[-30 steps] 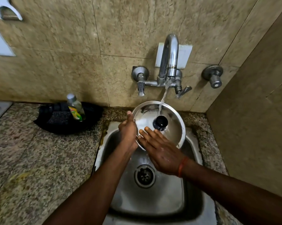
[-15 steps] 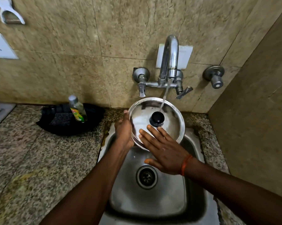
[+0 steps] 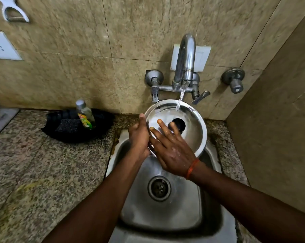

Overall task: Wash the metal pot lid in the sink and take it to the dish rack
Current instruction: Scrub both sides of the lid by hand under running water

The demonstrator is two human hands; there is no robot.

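A round metal pot lid (image 3: 192, 130) with a black knob (image 3: 179, 124) is tilted up over the back of the steel sink (image 3: 164, 213). Water from the tap (image 3: 185, 64) falls onto the lid's upper part. My left hand (image 3: 138, 137) grips the lid's left rim. My right hand (image 3: 171, 148) lies flat on the lid's face, fingers spread, fingertips near the knob. No dish rack is in view.
A soap bottle (image 3: 85, 114) stands in a black tray with a scrub pad (image 3: 69, 126) on the granite counter (image 3: 42, 163) left of the sink. A second wall valve (image 3: 234, 81) sits right of the tap. A tiled side wall closes in on the right.
My right hand has slid up and left across the lid's face, its fingers now reaching beside the knob. The lid stays under the running water in my left hand.
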